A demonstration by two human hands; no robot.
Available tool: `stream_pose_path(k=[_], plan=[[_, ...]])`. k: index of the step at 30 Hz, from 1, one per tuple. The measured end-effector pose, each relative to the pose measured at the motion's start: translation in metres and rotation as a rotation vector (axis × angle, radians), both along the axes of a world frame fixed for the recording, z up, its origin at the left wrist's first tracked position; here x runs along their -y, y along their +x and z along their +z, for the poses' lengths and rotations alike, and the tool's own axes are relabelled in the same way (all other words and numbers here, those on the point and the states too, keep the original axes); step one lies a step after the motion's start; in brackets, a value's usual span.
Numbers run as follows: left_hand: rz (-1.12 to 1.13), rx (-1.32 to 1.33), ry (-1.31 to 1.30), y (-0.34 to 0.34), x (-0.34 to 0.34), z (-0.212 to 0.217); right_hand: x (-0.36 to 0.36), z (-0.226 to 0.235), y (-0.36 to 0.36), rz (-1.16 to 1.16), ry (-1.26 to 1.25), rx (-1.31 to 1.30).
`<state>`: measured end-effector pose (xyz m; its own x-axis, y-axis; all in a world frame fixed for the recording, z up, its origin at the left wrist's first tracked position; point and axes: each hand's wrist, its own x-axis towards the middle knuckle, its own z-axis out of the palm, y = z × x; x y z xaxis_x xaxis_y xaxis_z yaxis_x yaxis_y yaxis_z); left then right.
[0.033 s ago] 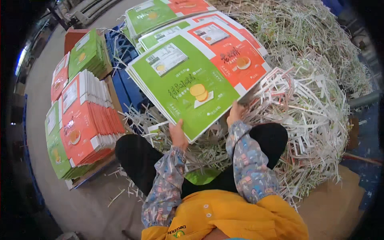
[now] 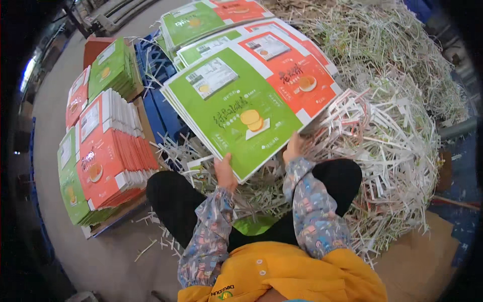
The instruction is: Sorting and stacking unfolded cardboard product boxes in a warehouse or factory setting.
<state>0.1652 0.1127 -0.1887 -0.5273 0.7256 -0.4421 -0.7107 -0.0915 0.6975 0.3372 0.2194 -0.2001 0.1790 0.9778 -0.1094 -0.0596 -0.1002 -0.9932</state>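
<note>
Both my hands grip the near edge of a thin stack of printed cardboard sheets [image 2: 201, 118], green on the left and orange-red on the right, with pictures of round pastries. My left hand [image 2: 225, 172] has its thumb on top near the lower left corner. Further right along the same edge, my right hand [image 2: 293, 147] holds on, its fingers partly hidden below. The stack lies tilted, its far side against more sheets of the same print [image 2: 193, 22] piled behind it.
Shredded paper strips [image 2: 382, 146] heap up to the right and lie under the sheets. To the left, stacks of cut green and orange-red cardboard pieces [image 2: 108, 161] stand beside a blue pallet [image 2: 160, 108]. Flat brown cardboard [image 2: 412, 256] lies at the lower right.
The whole view has shifted very slightly. My hands keep the same hold on the stack of printed sheets.
</note>
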Motion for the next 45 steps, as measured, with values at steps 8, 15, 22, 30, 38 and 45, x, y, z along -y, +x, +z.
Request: stream_pose_path(k=[8,15,22,30,38,45], plan=[[-0.106,0.064,0.019,0.023,-0.010,-0.009,-0.031,-0.048,0.011,-0.174,-0.165,-0.428],[-0.228,0.198,-0.014,0.023,-0.008,-0.004,0.019,-0.006,0.004,0.034,-0.218,-0.422],[-0.256,0.065,-0.044,0.026,-0.006,0.003,0.031,0.023,0.009,0.203,-0.346,-0.459],[0.027,-0.360,-0.232,0.026,-0.018,0.024,0.034,0.001,0.018,0.006,-0.135,-0.524],[0.048,-1.646,-0.630,-0.159,-0.136,0.059,0.052,0.007,0.040,-0.058,-0.344,-0.444],[-0.579,-1.755,-0.775,-0.220,-0.154,0.018,0.051,-0.008,0.034,-0.142,-0.371,-0.478]])
